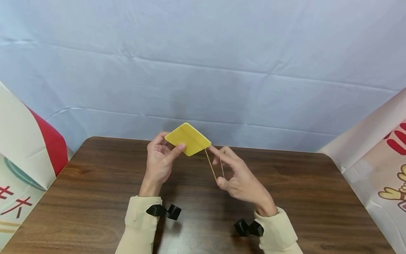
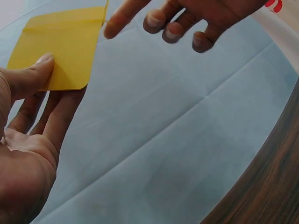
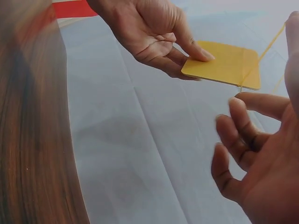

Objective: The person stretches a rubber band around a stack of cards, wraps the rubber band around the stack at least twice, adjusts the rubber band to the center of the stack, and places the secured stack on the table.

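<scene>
My left hand (image 1: 159, 160) holds a thin, square yellow card (image 1: 190, 135) with rounded corners, thumb on its upper face and fingers beneath. The card is raised above the table and tilted. A thin yellowish rubber band (image 1: 210, 165) crosses the card near one edge and stretches from its right corner toward my right hand (image 1: 242, 178). The band is hooked on the right thumb and spread into a loop, with the index fingertip right at the card's corner. In the right wrist view, the other right fingers (image 3: 229, 135) are loosely bent beside the card (image 3: 215, 60).
Below the hands lies a dark brown wooden table (image 1: 95, 197) with rounded back corners. A pale blue cloth (image 1: 203, 70) hangs behind it. Printed banners (image 1: 380, 169) flank both sides. Black wrist mounts (image 1: 173, 212) sit on both cream sleeves.
</scene>
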Demonstrator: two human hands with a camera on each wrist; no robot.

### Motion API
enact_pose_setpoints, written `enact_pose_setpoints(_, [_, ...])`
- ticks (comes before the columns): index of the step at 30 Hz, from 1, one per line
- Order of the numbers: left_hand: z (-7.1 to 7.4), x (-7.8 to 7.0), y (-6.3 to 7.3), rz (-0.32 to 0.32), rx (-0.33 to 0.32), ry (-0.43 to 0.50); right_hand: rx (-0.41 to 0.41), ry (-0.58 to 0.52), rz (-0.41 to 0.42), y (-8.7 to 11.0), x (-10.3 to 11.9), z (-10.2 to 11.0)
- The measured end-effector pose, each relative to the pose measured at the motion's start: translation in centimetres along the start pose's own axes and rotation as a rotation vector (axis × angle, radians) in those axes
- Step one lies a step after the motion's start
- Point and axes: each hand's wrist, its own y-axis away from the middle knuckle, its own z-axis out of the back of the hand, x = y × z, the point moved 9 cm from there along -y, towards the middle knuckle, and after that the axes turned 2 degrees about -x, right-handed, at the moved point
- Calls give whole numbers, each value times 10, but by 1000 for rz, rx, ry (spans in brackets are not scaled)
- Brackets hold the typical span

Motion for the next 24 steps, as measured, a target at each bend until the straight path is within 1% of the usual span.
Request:
enact_pose_setpoints(7, [-8,-5,1,-33,83,-16,-74,-70,-3,0,3,9])
enact_pose_setpoints(12, [-15,-10,2,-62,171,14,-76,-92,-17,-2,1,9])
enact_pose_setpoints(15, [-19,-14,4,-66,230,-1,-61,-93,-23,-2,1,8])
enact_pose_setpoints(19, [-24,-18,7,-73,321,-38,-46,-103,-4,-1,2,7])
enact_pose_setpoints(21, [-28,-20,9,-78,383,-35,-40,-117,8,0,2,7])
enact_pose_setpoints(24, [-34,-22,13,-79,477,-31,-26,-121,4,1,1,7])
